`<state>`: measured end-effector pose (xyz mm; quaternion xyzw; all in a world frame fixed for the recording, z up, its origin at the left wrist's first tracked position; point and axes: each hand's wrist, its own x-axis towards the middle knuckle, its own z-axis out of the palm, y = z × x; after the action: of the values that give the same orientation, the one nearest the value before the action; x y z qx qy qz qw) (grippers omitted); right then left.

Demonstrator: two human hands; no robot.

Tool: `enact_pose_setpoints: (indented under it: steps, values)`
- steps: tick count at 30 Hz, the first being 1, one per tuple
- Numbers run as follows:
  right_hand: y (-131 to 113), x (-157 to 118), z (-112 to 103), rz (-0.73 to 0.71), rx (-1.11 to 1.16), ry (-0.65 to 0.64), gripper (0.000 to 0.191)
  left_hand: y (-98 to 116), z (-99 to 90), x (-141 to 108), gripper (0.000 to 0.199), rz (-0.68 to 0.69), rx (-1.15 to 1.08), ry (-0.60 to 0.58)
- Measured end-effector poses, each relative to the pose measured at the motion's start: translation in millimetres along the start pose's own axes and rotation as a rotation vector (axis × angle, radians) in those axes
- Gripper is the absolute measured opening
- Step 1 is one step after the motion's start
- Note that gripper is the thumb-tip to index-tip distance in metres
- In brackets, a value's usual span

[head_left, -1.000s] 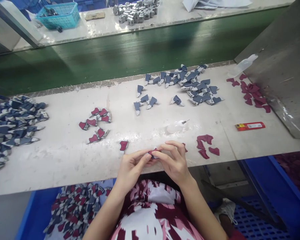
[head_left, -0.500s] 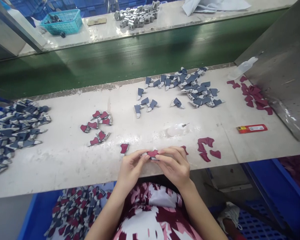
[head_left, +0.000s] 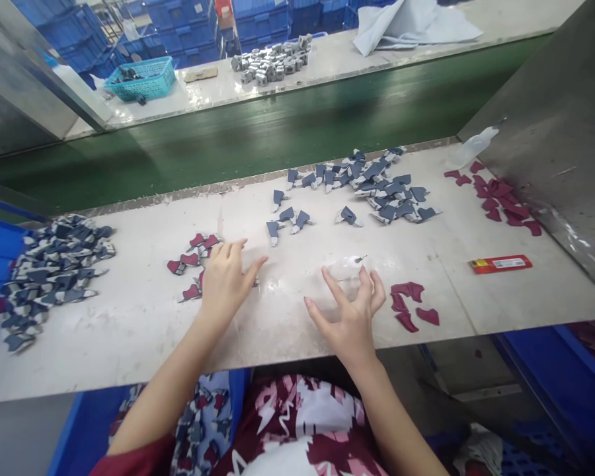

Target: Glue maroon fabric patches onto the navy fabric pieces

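My left hand (head_left: pixel 227 277) is open, fingers spread, over the right side of a small group of red-topped parts (head_left: pixel 191 260), partly hiding them. My right hand (head_left: pixel 350 311) is open too, its fingertips around the clear bottle (head_left: pixel 346 268) lying on the table, with no grip on it visible. Loose dark red pieces (head_left: pixel 428 317) lie to the right of that hand. Behind both hands, blue-grey and white parts (head_left: pixel 347 216) are spread out, with a denser heap toward the right.
A big pile of blue-grey parts (head_left: pixel 54 264) covers the table's left end. At right are a red and yellow box (head_left: pixel 503 264), more red pieces (head_left: pixel 506 198) and another bottle (head_left: pixel 473 147). Behind the green strip (head_left: pixel 258 132) stands a teal basket (head_left: pixel 146 79). A blue bin (head_left: pixel 82 423) sits below.
Both hands have come apart and opened; the red-topped part they held is out of them. My left hand has moved left and forward, my right hand slightly forward to the bottle. The view has shifted.
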<state>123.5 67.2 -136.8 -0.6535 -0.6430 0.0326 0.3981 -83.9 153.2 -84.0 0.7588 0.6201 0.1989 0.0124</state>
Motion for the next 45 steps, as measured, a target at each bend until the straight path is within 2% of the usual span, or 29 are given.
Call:
enact_pose_setpoints:
  steps: [2,4,6,8,10,14,18,22,25,28,37,45]
  values:
    - [1,0,3,-0.01,-0.007,0.0,0.053,13,10.5,24,0.061,0.0,0.04,-0.107]
    - [2,0,4,-0.025,0.004,0.021,0.056,24,22.2,45,0.067,-0.002,0.048,-0.175]
    - [2,0,3,-0.036,0.032,0.054,0.054,31,29.9,58,0.053,-0.004,0.022,-0.228]
    - [2,0,0,-0.049,0.072,0.11,0.052,33,30.4,59,0.035,-0.006,-0.029,-0.265]
    - [2,-1,-3,-0.072,0.139,0.186,0.054,36,24.4,48,0.027,0.0,-0.099,-0.278]
    - [6,-11,-6,-0.09,0.37,0.32,0.059,49,8.5,4,0.023,-0.003,-0.283,-0.279]
    - [13,-30,-6,0.056,0.425,0.474,0.039,62,8.4,-36,0.023,-0.03,-0.465,-0.339]
    - [12,-37,-10,0.188,0.41,0.431,0.03,59,19.7,-57,0.015,-0.011,-0.576,-0.35]
    - [7,-35,-15,0.279,0.363,0.388,0.023,53,25.3,-65,0.017,-0.018,-0.646,-0.292]
    - [3,-31,-18,0.306,0.331,0.362,0.019,51,27.0,-69,0.017,-0.054,-0.674,-0.244]
    - [0,-23,-18,0.159,0.217,0.348,0.018,50,30.7,-73,0.015,-0.014,-0.674,-0.177]
    - [0,-25,-18,0.19,0.207,0.324,0.018,49,32.0,-73,0.014,0.03,-0.664,-0.146]
